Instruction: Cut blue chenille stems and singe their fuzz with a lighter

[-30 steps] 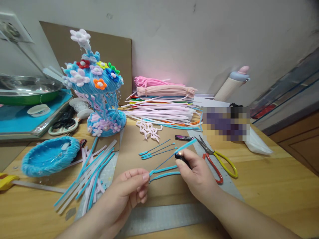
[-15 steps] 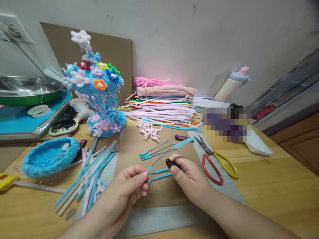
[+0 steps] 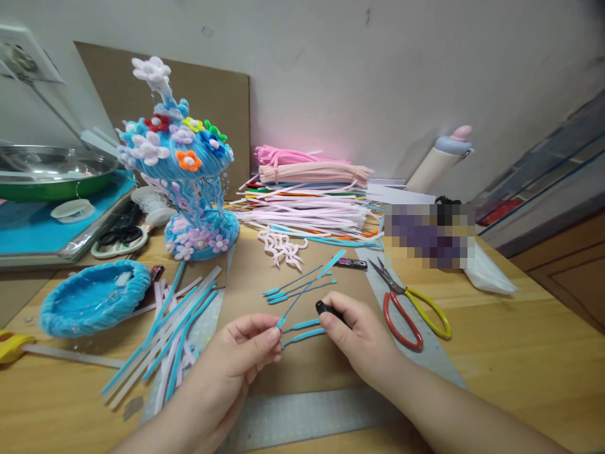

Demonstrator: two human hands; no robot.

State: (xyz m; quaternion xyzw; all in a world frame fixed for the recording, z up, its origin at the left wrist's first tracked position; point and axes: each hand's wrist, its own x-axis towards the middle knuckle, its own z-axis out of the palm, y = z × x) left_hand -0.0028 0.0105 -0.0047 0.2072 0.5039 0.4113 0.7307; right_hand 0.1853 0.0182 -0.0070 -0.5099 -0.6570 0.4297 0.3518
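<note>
My left hand [image 3: 258, 347] is closed in a pinch on the near end of a blue pipe cleaner [image 3: 336, 260]. This piece slants up and away to the right, fluffy at its far end and bare and thin along the middle. My right hand [image 3: 352, 331] is wrapped around a small black tool [image 3: 325, 308]; most of its body is hidden in the palm. The tool's tip is just right of the pipe cleaner, apart from it. Similar partly bared blue pieces [image 3: 305, 337] lie on the brown cardboard [image 3: 302, 375] below and beyond my hands.
Red-and-yellow-handled scissors [image 3: 401, 309] lie to the right. Loose blue and white strips [image 3: 174, 340] and a blue fuzzy ring [image 3: 97, 296] are on the left. Behind stand a flowered blue ornament [image 3: 182, 151], bundled pipe cleaners [image 3: 307, 202] and a leaning bottle [image 3: 442, 161].
The pipe cleaner's far end has swung left and upward, uncovering more of the small dark packet behind it. Both hands stay in nearly the same place with the same holds.
</note>
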